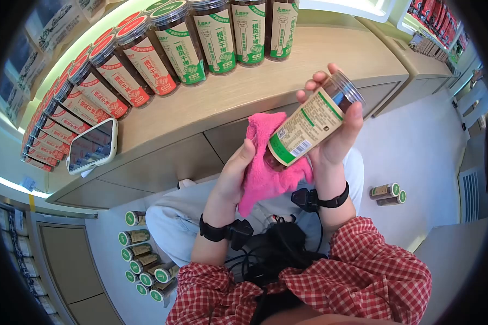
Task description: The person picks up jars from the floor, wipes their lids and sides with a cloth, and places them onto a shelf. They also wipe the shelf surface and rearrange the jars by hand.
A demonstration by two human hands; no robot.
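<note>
My right hand is wrapped round a clear plastic jar with a cream and green label, holding it tilted above my lap. The label's printed text and barcode face me, and the jar's clear end points up and right. In my left hand is a pink cloth, bunched against the jar's lower end. The thumb shows on the cloth, while the other left fingers are hidden behind it.
Green-labelled jars and red-labelled jars line the wooden shelf. A phone leans at its left edge. Several jars lie on the floor at left, and two jars lie at right.
</note>
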